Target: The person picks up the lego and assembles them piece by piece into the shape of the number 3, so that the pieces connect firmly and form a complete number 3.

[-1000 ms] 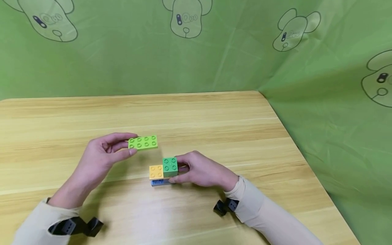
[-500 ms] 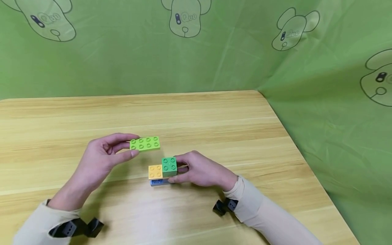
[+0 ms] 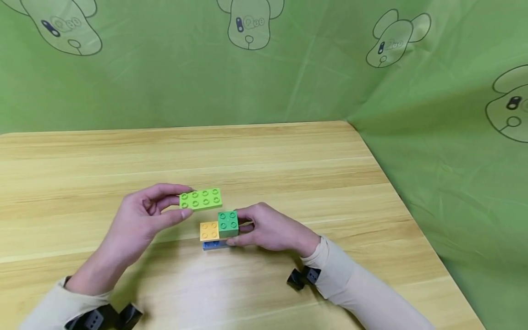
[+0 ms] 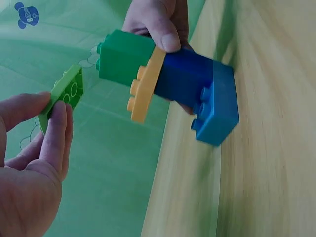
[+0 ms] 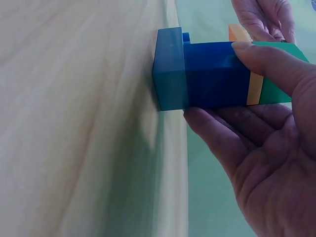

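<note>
My left hand (image 3: 138,224) pinches a thin lime-green toy brick (image 3: 200,199) by its left end, studs up, in the air just behind and left of a stack. That stack, gripped from the right by my right hand (image 3: 272,228), has a light blue brick (image 4: 219,106) at the bottom, then a dark blue brick (image 4: 182,76), a thin orange-yellow brick (image 3: 209,231) and a green brick (image 3: 228,223) on top. The orange-yellow brick juts out to the left over the light blue one's studs. A gap shows between the lime-green brick and the stack in the left wrist view.
A wood-grain table (image 3: 288,160) lies under both hands. Green cloth (image 3: 165,82) with printed bear heads hangs behind it and along the right side. Black wrist cameras (image 3: 304,277) are strapped over the beige sleeves.
The left hand has moved right and toward the near side with the lime-green brick, bringing it nearer the stack. The right hand and its stack have stayed almost still.
</note>
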The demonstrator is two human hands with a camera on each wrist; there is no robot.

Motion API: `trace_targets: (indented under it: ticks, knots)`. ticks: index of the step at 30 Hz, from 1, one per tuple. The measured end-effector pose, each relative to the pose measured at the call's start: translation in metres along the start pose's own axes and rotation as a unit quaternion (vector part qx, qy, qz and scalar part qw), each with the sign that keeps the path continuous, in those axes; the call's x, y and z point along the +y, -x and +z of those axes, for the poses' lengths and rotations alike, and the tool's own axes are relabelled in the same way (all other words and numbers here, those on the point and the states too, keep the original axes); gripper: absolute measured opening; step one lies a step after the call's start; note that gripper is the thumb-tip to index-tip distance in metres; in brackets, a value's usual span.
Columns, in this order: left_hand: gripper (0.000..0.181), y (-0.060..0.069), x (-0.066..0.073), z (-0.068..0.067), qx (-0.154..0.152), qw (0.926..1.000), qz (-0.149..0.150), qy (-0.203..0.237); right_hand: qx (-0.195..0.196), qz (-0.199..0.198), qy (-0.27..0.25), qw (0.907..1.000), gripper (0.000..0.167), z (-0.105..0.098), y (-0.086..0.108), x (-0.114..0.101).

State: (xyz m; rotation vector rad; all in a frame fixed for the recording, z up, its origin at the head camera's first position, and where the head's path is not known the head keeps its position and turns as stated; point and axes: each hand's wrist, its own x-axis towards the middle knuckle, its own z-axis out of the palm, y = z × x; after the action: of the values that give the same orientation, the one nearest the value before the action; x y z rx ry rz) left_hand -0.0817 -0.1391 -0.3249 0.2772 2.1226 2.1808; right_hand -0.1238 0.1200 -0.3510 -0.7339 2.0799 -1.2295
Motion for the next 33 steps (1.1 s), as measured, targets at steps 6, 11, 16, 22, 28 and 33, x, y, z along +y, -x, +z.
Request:
trace_targets:
  ticks: [6,11,16,22,28,33]
  knots:
    - [0.040,0.001,0.000,0.005,-0.010,0.9999,0.005,0.006,0.000,-0.003,-0.012,0.9999,0.037,-0.001,0.000,0.000]
    - [0.040,0.002,0.000,0.007,-0.011,0.9999,0.002,0.004,0.000,-0.003,-0.010,0.9999,0.037,-0.001,0.000,0.001]
    - [0.040,0.004,0.000,0.008,-0.013,0.9999,0.005,-0.001,-0.001,-0.005,-0.008,1.0000,0.038,0.000,-0.001,0.001]
    - [0.038,0.005,0.000,0.012,-0.034,0.9990,0.023,-0.020,-0.002,-0.009,-0.001,1.0000,0.044,-0.001,-0.001,0.002]
    - [0.037,0.005,-0.003,0.014,-0.047,0.9984,0.026,-0.020,-0.002,-0.008,0.003,1.0000,0.046,-0.001,-0.001,0.001]
    - [0.038,0.005,-0.005,0.015,-0.051,0.9984,0.023,-0.007,-0.002,-0.005,-0.001,1.0000,0.046,0.000,0.000,0.000]
